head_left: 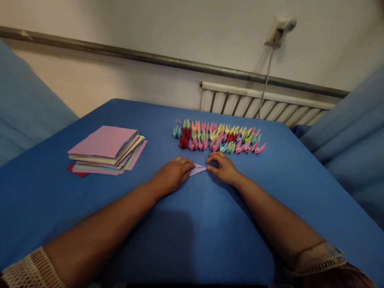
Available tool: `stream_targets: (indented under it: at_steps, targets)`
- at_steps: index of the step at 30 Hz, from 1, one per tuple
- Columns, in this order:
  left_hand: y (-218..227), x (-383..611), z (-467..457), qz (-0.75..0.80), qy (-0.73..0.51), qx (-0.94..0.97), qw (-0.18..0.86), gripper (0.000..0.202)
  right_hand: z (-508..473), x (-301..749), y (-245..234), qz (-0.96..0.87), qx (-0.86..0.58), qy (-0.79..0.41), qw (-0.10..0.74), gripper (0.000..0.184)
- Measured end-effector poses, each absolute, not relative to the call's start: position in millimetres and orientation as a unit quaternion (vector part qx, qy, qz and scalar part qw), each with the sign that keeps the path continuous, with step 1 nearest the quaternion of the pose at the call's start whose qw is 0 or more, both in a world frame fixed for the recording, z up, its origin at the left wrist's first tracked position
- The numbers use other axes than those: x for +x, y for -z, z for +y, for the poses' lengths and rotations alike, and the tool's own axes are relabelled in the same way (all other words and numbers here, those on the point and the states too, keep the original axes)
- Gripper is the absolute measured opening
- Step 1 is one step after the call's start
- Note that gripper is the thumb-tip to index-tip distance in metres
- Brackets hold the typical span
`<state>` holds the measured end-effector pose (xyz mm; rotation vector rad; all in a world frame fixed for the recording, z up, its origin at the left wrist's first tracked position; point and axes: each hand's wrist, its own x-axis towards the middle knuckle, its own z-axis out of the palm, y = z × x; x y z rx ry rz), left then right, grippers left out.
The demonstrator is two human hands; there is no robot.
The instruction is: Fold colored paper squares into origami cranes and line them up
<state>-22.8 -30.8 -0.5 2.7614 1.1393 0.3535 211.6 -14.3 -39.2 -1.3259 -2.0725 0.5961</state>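
Observation:
A small pale lilac folded paper piece (198, 169) lies on the blue table (198, 236) between my hands. My left hand (172, 174) rests palm down on its left end, fingers curled and pressing the paper flat. My right hand (223, 167) pinches the paper's right tip with thumb and fingertips. Just beyond the hands stand rows of several small folded paper units (217, 137) in pink, yellow, green, red and blue.
A stack of coloured square paper sheets (106, 150), pink on top, sits at the table's left. A radiator (264, 106) and a metal rail (150, 58) run along the wall behind. Blue fabric (354, 140) flanks the table on both sides.

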Motion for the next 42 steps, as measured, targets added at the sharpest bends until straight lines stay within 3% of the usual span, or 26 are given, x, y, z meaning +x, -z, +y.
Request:
stream_targets:
  at_steps: [10, 18, 36, 42]
  targets:
    - [4, -8, -19, 0.374, -0.089, 0.923, 0.014, 0.024, -25, 212, 39, -0.807, -0.468, -0.224, 0.283, 0.026]
    - [3, -11, -19, 0.384, -0.085, 0.919, 0.019, 0.021, -53, 210, 31, -0.826, -0.48, -0.178, 0.238, 0.046]
    - [4, -13, -16, 0.384, -0.081, 0.92, 0.008, 0.021, -65, 209, 13, -0.842, -0.518, -0.098, 0.111, 0.041]
    - [2, -13, -17, 0.373, -0.085, 0.924, 0.017, 0.022, -68, 203, 11, -0.832, -0.536, -0.089, 0.114, 0.049]
